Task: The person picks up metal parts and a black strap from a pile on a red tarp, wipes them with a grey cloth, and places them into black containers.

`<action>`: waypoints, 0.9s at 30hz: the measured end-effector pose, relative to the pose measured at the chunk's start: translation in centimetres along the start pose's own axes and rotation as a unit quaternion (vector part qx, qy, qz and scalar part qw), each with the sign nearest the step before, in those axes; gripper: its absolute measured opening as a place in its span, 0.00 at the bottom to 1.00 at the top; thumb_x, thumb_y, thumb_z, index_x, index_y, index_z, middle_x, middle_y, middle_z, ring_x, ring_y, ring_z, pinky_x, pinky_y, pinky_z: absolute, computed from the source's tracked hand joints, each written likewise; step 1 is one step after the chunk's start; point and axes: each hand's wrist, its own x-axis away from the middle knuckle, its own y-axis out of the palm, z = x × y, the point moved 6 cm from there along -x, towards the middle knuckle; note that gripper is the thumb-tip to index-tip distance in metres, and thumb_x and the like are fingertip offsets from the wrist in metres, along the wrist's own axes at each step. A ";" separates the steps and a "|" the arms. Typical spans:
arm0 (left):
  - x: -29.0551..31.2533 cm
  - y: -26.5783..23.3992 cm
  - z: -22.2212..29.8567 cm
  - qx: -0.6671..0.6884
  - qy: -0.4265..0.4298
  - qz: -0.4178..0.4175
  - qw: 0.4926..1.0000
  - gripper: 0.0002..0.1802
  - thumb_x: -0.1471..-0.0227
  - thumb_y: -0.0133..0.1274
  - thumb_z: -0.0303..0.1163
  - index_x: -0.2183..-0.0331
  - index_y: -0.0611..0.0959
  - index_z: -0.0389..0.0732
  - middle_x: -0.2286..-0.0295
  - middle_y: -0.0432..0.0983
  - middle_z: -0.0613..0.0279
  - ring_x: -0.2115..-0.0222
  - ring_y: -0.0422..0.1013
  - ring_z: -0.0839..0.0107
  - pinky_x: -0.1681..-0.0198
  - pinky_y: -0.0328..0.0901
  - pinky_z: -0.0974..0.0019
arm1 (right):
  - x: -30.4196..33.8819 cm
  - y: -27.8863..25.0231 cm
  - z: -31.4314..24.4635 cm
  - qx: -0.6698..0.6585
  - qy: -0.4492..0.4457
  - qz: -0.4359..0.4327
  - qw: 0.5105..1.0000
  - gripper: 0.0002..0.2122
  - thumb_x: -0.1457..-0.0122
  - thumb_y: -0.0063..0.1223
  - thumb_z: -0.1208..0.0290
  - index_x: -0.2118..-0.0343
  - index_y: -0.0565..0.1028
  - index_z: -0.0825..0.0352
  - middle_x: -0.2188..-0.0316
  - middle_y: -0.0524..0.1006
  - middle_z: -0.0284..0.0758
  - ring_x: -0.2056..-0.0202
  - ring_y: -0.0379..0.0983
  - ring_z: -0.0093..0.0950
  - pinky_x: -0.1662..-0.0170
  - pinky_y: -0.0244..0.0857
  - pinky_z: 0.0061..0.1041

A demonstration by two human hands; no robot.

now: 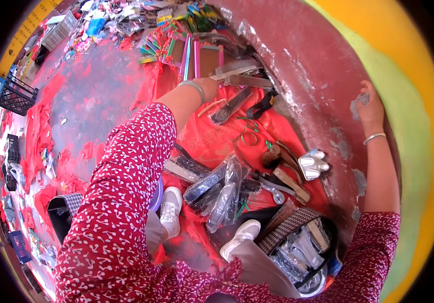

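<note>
Your left hand (206,89) is at 12 o'clock, its fingers bent down and partly hidden, right at the near end of a long pale strip (239,69) that points toward 1 o'clock; you cannot tell from here whether they grip it or only touch it. Your right hand (372,107) is between 2 and 3 o'clock, fingers loosely spread and resting on the peeling red ledge (323,83).

Just beyond your left fingers, at 12, stand brown panels (208,61) edged in pink and green. Just below the strip, between 12 and 1, a dark wrapped piece (232,107) lies on the red sheet (277,129), with a black strap (262,104) next to it. Near the middle, toward 6, is a bundle of clear-wrapped pieces (222,189).

At 3 o'clock a silvery lobed object (313,164) sits beside the ledge. Between 4 and 5, a dark bag with a checked band (290,228) holds more wrapped pieces. Farther out, a black crate (17,97) stands between 9 and 10, and a colourful heap (126,22) spreads at 11.
</note>
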 end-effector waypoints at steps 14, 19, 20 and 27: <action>-19.9 -7.5 -9.6 0.036 -0.082 0.211 0.973 0.16 0.53 0.42 0.35 0.62 0.75 0.39 0.59 0.69 0.50 0.56 0.66 0.55 0.53 0.60 0.56 | -13.5 -4.9 0.7 0.239 -0.354 0.001 0.904 0.10 0.52 0.49 0.78 0.64 0.69 0.71 0.69 0.70 0.42 0.66 0.67 0.41 0.63 0.63 0.31; -24.7 -4.3 -11.3 0.096 -0.162 0.204 0.961 0.27 0.53 0.46 0.42 0.52 0.67 0.40 0.50 0.58 0.53 0.47 0.53 0.56 0.45 0.51 0.56 | -13.9 -4.3 2.2 0.247 -0.315 -0.044 0.915 0.12 0.51 0.50 0.77 0.62 0.68 0.71 0.67 0.70 0.44 0.64 0.68 0.42 0.62 0.62 0.31; -24.9 -3.6 -11.5 0.093 -0.182 0.200 0.958 0.29 0.53 0.46 0.43 0.50 0.65 0.40 0.48 0.57 0.54 0.45 0.51 0.57 0.44 0.48 0.56 | -13.7 -4.4 2.7 0.237 -0.330 -0.032 0.913 0.13 0.51 0.50 0.76 0.62 0.68 0.71 0.66 0.70 0.44 0.64 0.68 0.42 0.61 0.62 0.30; -25.5 0.2 -12.6 -0.064 -0.083 0.217 0.971 0.28 0.55 0.47 0.40 0.50 0.65 0.45 0.49 0.60 0.59 0.45 0.51 0.59 0.43 0.46 0.58 | -13.5 -6.3 14.3 0.147 -0.180 -0.073 0.970 0.17 0.42 0.42 0.78 0.50 0.62 0.75 0.49 0.64 0.40 0.49 0.61 0.25 0.48 0.56 0.22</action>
